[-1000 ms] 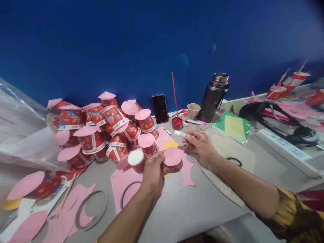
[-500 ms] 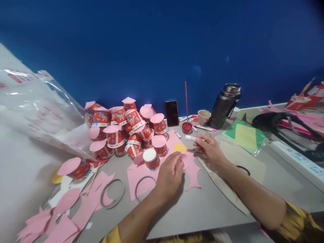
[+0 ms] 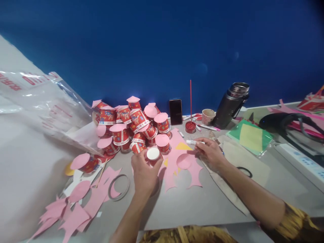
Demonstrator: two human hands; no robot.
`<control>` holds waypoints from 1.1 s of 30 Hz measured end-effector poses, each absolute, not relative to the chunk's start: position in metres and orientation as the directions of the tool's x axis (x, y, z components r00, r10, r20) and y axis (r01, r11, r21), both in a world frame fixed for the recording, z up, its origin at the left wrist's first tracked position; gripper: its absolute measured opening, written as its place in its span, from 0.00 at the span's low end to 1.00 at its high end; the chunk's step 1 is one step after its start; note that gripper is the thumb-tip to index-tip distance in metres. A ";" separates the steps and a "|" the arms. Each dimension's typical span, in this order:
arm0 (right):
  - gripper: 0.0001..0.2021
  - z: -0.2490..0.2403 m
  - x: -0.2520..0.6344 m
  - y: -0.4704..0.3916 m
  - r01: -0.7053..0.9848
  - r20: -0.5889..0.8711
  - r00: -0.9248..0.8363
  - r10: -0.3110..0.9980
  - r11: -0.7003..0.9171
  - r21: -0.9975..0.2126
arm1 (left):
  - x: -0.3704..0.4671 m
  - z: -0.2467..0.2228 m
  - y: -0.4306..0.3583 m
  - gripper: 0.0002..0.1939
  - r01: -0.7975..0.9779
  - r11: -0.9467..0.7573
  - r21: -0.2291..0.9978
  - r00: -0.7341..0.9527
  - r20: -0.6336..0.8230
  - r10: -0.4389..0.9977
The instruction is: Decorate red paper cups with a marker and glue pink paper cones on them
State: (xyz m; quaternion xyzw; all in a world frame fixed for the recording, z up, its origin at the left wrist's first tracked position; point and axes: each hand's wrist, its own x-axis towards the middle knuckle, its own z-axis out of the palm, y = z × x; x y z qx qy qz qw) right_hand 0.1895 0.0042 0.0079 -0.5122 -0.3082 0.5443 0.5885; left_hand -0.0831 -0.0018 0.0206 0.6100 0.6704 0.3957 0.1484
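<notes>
My left hand [image 3: 144,172] is curved around a small red paper cup [image 3: 153,155], thumb and fingers on its sides. The cup's flat white end faces up. Between the fingers of my right hand [image 3: 210,152] is a small white tube [image 3: 194,142], held over the table and pointing left. A round pink paper disc [image 3: 184,161] lies between my hands, on cut pink paper [image 3: 174,175] beside a yellow paper piece [image 3: 182,146]. Behind my left hand, several red cups [image 3: 120,136] topped with pink discs are heaped against the wall.
At the back stand a phone [image 3: 175,113], a red pot with a stick [image 3: 190,127], a paper cup [image 3: 208,116] and a dark flask [image 3: 231,104]. Tape rings [image 3: 118,187] and pink scraps [image 3: 76,212] lie left. A power strip [image 3: 301,167] and green packet [image 3: 249,135] lie right.
My left hand has moved left from the pink disc to the white-topped cup and closed around it, uncovering the disc. My right hand still holds the white tube. The view has shifted slightly.
</notes>
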 end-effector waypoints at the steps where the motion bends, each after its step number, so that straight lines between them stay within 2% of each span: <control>1: 0.24 0.008 0.190 0.004 -0.330 -0.200 0.214 0.956 -0.122 -0.936 | -0.081 0.018 0.001 0.31 0.722 -0.048 0.690 -0.208 0.283 0.936; 5: 0.23 0.010 0.192 0.004 -0.347 -0.203 0.196 0.959 -0.126 -0.930 | -0.076 0.014 0.004 0.29 0.736 -0.018 0.677 -0.217 0.261 0.941; 12: 0.23 0.010 0.197 0.008 -0.395 -0.170 0.163 0.972 -0.093 -0.914 | -0.081 0.051 -0.024 0.28 0.572 -0.202 0.795 -0.120 0.325 0.938; 15: 0.24 0.010 0.196 0.010 -0.401 -0.147 0.166 0.975 -0.070 -0.914 | -0.080 0.067 -0.028 0.27 0.467 -0.185 0.865 0.032 0.192 0.981; 19: 0.26 0.020 0.192 0.000 -0.371 -0.105 0.160 0.981 -0.039 -0.928 | -0.066 0.075 -0.019 0.27 0.292 0.031 0.956 0.307 -0.125 0.943; 21: 0.24 0.032 0.191 -0.011 -0.311 -0.061 0.156 0.986 -0.009 -0.950 | -0.058 0.076 -0.015 0.27 0.330 0.071 0.941 0.343 -0.190 0.920; 24: 0.18 0.053 0.190 -0.029 0.010 0.189 0.071 0.979 0.189 -0.982 | -0.047 0.076 -0.012 0.24 0.448 -0.019 0.894 0.359 -0.161 0.919; 26: 0.14 0.066 0.190 -0.036 0.183 0.346 -0.073 0.935 0.354 -0.917 | -0.043 0.075 -0.011 0.22 0.505 -0.092 0.858 0.405 -0.142 0.903; 29: 0.07 0.075 0.186 -0.038 0.333 0.513 -0.238 0.825 0.565 -0.755 | -0.040 0.072 -0.009 0.20 0.570 -0.199 0.797 0.484 -0.130 0.865; 31: 0.04 0.077 0.183 -0.035 0.400 0.559 -0.289 0.777 0.629 -0.667 | -0.039 0.070 -0.009 0.20 0.601 -0.272 0.751 0.525 -0.114 0.844; 33: 0.02 0.076 0.181 -0.032 0.448 0.558 -0.294 0.776 0.628 -0.637 | -0.040 0.069 -0.009 0.20 0.624 -0.341 0.703 0.562 -0.101 0.821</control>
